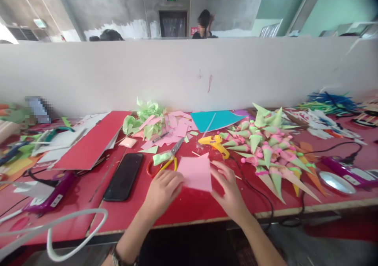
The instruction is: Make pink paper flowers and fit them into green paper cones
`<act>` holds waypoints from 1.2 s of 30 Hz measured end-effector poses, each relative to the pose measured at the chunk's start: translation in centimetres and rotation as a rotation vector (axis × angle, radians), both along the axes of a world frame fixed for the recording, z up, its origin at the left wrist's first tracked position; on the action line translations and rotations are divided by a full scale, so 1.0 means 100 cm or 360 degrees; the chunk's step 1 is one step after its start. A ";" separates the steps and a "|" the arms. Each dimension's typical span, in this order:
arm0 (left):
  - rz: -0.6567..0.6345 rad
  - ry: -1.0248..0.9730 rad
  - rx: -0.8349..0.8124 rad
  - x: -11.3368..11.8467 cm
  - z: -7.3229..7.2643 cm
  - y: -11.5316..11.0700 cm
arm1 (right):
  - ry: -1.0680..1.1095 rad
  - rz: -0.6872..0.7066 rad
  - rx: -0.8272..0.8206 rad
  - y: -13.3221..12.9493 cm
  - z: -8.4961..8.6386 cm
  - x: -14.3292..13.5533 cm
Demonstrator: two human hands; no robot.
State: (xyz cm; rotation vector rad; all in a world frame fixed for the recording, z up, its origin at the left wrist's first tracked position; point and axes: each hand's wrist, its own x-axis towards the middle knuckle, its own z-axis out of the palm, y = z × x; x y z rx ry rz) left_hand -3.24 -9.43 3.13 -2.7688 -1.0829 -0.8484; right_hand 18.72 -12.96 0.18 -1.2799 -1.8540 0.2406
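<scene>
A square sheet of pink paper (195,174) is in front of me, over the red tabletop. My left hand (164,188) has its fingers closed on the sheet's left edge. On the other side, my right hand (228,187) has its fingers apart, with the tips at or close to the right edge; contact is hard to tell. Just behind the sheet lie scissors (175,149) with red and yellow handles, a pale green crumpled piece (162,158) and a yellow hot glue gun (214,143).
A black phone (124,176) lies left. Pink paper scraps (178,126), a teal sheet (212,120) and a red board (97,140) are farther back. Green and pink cones (267,147) are piled right. Purple power strips (51,195) sit on both sides. A white partition (132,73) stands behind.
</scene>
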 end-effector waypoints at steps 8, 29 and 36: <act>-0.0290 0.0264 -0.0670 -0.001 -0.022 -0.025 | -0.0449 0.0414 -0.0359 -0.012 -0.003 0.027; -0.0202 0.0259 -0.1001 0.007 -0.015 0.003 | -0.0287 0.0610 -0.0619 0.025 0.012 0.019; -0.0010 0.0178 -0.0841 0.013 -0.030 -0.001 | -0.0425 0.0516 -0.0452 0.041 0.001 -0.003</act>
